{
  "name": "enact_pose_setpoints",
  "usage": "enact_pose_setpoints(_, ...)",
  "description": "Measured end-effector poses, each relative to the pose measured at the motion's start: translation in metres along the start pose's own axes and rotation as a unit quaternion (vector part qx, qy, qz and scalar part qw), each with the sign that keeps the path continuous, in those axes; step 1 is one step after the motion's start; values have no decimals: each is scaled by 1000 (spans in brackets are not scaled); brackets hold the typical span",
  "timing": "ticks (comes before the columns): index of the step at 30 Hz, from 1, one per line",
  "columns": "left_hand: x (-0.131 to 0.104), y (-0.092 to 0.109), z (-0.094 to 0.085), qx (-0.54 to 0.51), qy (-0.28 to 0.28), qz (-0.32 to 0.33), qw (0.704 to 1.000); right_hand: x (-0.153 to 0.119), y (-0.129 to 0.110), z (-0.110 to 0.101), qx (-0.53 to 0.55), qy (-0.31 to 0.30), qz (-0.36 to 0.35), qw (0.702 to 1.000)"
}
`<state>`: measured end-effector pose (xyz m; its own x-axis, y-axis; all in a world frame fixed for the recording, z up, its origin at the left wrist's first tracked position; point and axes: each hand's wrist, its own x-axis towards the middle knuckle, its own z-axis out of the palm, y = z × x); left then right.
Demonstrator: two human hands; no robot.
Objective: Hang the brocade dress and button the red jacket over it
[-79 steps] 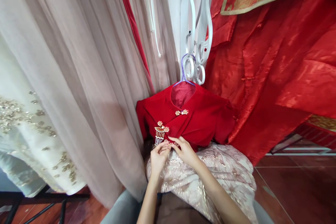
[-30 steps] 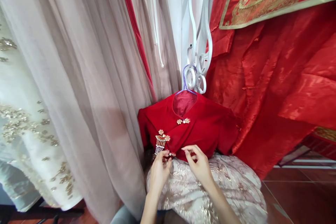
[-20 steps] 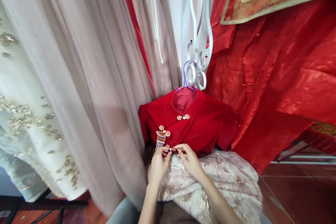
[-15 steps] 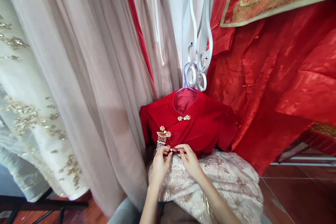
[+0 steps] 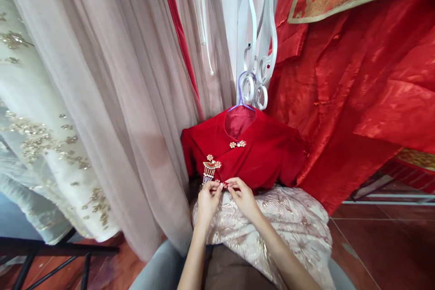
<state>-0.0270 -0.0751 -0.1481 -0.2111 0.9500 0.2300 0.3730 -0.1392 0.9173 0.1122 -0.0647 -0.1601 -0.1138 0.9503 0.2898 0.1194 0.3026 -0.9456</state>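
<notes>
Left hand point(image 5: 207, 199), right hand point(image 5: 242, 197) pinch small clasp point(image 5: 222, 185) at red jacket point(image 5: 258, 154) hem (tassel brooch point(image 5: 210, 168) just above), skirt point(image 5: 282, 226) below.

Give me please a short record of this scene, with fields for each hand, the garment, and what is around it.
left hand: fingers pinch a small clasp at the jacket's lower edge
right hand: fingers on the same clasp
jacket: red, on a purple hanger
skirt: pale pink, gold pattern, below the jacket
left side: beige curtain
right side: red robe
</notes>
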Motion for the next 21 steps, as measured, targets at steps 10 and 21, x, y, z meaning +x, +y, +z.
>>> enact_pose_setpoints(10,0,-3,1,-41,11,-2,999,8,5,11,-49,33,-26,998)
enact_pose_setpoints(21,-2,7,1,-2,9,8,1000,5,3,8,-34,39,-27,998)
